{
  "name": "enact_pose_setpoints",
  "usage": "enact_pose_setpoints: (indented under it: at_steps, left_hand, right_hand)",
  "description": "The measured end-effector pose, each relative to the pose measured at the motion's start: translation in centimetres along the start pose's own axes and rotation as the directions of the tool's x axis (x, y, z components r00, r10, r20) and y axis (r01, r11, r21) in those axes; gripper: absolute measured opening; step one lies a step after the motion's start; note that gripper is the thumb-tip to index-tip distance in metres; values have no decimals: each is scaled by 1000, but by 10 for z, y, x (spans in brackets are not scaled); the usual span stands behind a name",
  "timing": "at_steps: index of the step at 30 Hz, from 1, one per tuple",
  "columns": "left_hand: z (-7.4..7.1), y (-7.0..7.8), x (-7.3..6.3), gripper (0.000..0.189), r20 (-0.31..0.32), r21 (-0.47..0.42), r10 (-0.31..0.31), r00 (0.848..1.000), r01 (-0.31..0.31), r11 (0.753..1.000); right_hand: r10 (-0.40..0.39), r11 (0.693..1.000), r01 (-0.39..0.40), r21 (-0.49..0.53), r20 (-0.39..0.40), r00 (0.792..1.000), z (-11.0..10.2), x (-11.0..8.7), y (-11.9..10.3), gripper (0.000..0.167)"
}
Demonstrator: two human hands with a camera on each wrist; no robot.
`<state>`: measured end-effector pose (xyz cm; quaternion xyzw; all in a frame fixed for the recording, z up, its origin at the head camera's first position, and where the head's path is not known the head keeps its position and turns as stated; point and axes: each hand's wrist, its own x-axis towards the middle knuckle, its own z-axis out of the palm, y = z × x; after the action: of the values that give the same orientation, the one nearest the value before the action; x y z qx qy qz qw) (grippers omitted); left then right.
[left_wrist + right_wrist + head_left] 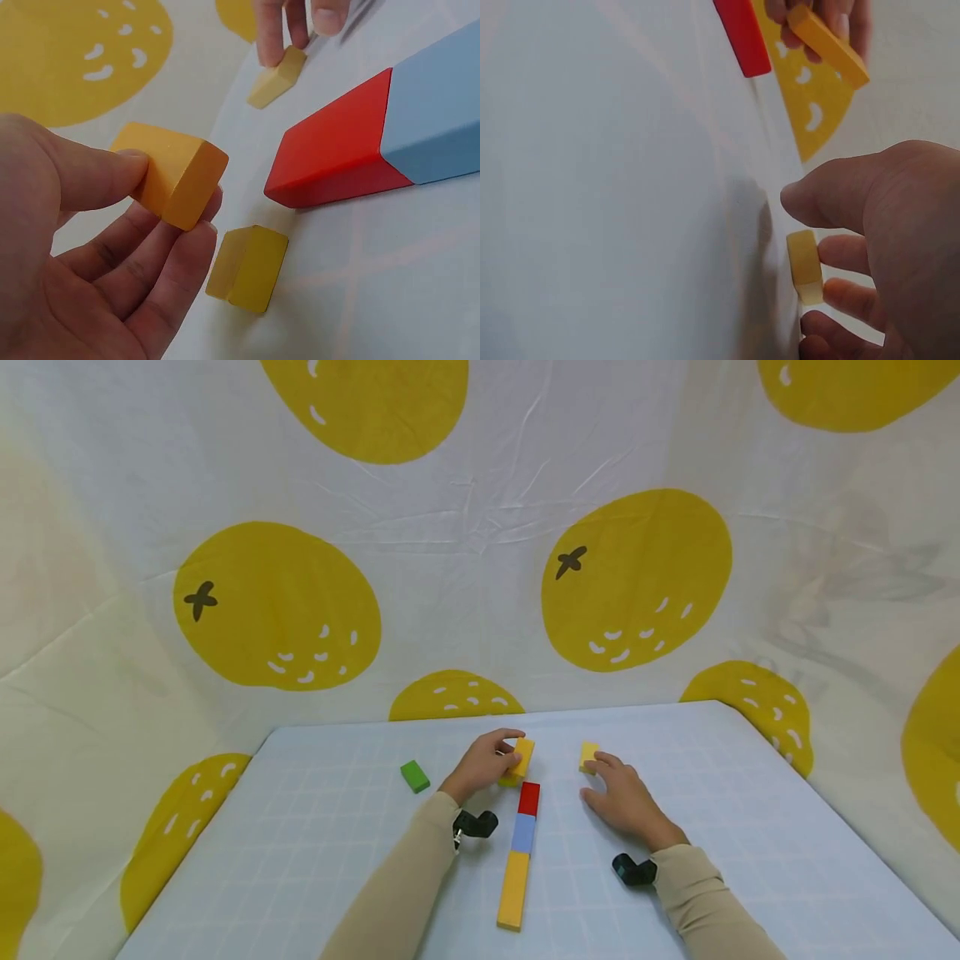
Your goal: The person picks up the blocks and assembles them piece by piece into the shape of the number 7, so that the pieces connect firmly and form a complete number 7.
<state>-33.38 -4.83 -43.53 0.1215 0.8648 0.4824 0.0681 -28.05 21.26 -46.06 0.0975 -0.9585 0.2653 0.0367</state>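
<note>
My left hand [480, 766] pinches an orange block [169, 171] between thumb and fingers, raised off the table. Beneath it, a yellow block [259, 268] lies on the cloth near the far end of a row. That row joins a red block [528, 798], a light blue block [524, 833] and a long yellow-orange block [513, 892] end to end. My right hand [628, 803] reaches to a pale yellow block [805, 262] on the right. Its fingertips are at the block's side, while the thumb stands apart from it.
A green block [415, 777] lies left of the left hand. The table [315, 827] has a pale checked cloth, and a white curtain [465, 593] printed with large yellow fruit hangs behind its far edge. Each wrist wears a small black camera [634, 870].
</note>
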Motion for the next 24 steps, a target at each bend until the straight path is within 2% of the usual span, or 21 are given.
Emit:
enact_pose_setpoints:
  at_steps: [3,10,24]
  left_hand:
    - [1,0,4,40,11,-4,-5,1000,5,1000]
    - [3,2,11,37,18,-6,-36,999,36,999]
    - [9,8,14,33,57,28,5,998,-7,1000]
  right_hand:
    - [17,1000,-17,-3,11,1000,1,0,0,51]
    - [3,1000,-3,-3,25,1000,2,1,-2,51]
    - [1,1000,0,-13,13,1000,0,-4,-1,51]
